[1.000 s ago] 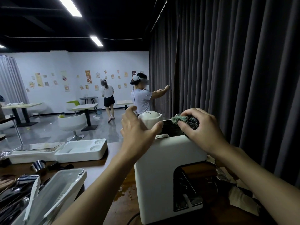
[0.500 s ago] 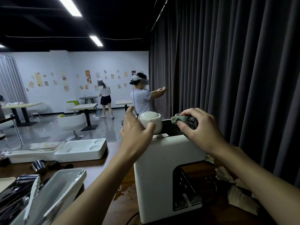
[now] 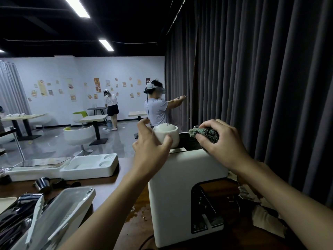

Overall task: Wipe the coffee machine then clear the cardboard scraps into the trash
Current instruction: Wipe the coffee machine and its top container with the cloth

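The white coffee machine point(image 3: 180, 186) stands on the brown table right in front of me. A white round container point(image 3: 166, 135) sits on its top. My left hand point(image 3: 151, 150) curls round that container, thumb on its front and fingers at its left side. My right hand point(image 3: 223, 147) grips a bunched green and dark cloth point(image 3: 207, 134) and presses it on the machine's top right edge. Pale cardboard scraps point(image 3: 266, 219) lie on the table to the right of the machine, partly hidden by my right forearm.
A puddle point(image 3: 137, 213) wets the table left of the machine. White trays point(image 3: 90, 165), a metal cup point(image 3: 42, 183) and a clear-lidded box point(image 3: 63, 210) fill the left side. A dark curtain point(image 3: 261, 87) hangs close on the right. Two people stand in the room beyond.
My left hand has slid from the machine's top edge to wrap round the white container. My right hand with the cloth has barely moved. The far person walked to the back table.
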